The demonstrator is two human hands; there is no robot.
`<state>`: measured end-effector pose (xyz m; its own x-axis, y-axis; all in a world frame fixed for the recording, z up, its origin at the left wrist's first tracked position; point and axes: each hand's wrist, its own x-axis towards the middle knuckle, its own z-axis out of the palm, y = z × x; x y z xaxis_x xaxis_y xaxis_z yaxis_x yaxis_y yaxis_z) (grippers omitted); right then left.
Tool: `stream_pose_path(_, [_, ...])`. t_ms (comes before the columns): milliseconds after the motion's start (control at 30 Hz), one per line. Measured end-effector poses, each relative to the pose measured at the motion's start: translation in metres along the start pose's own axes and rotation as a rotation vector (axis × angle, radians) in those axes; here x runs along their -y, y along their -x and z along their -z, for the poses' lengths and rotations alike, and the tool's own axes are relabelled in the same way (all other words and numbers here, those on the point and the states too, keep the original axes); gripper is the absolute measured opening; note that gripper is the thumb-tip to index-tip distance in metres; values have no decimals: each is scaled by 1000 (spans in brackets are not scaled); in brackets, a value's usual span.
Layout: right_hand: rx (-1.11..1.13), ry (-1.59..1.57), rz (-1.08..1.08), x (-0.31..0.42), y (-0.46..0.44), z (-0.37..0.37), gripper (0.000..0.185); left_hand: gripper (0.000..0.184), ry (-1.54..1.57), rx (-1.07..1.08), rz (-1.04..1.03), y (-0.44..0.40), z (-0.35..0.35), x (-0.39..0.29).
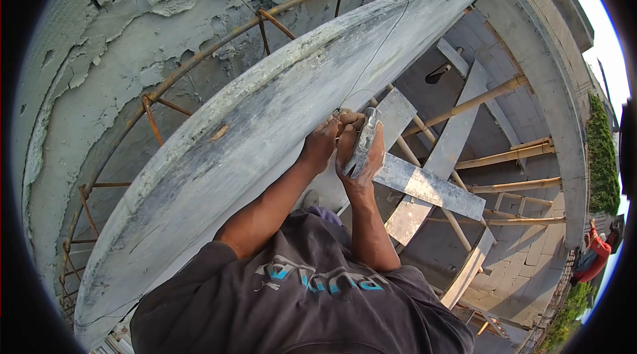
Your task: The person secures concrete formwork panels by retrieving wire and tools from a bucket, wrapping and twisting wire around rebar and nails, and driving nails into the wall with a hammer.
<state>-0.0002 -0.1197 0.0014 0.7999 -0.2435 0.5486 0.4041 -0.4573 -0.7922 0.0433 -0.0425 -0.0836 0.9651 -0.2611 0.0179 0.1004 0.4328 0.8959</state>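
Observation:
Both hands are close together in front of the chest, beside the curved grey slab (265, 108). My right hand (361, 148) is wrapped round a worn metal tool head (363, 145), which looks like a claw hammer; its handle cannot be made out. Just left of it, my left hand (326, 141) has its fingers pinched at the slab's lower side, on something too small to name. A thin wire (385, 39) runs down across the slab face to the fingertips.
A rusty rebar ring (199, 55) with short ties runs along a rough plaster wall (119, 35). Below at right are metal-faced planks (431, 188), wooden poles (491, 98) and a block wall (524, 268). A person in red (594, 254) is at the far right.

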Motion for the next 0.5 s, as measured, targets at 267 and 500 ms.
stream_pose_path(267, [54,-509,-343,-2,-34,19,9,29,372,-77,126,17,-10,-23])
stream_pose_path(500, [113,-98,-168,-35,-52,13,13,29,459,-164,141,24,-26,-39])
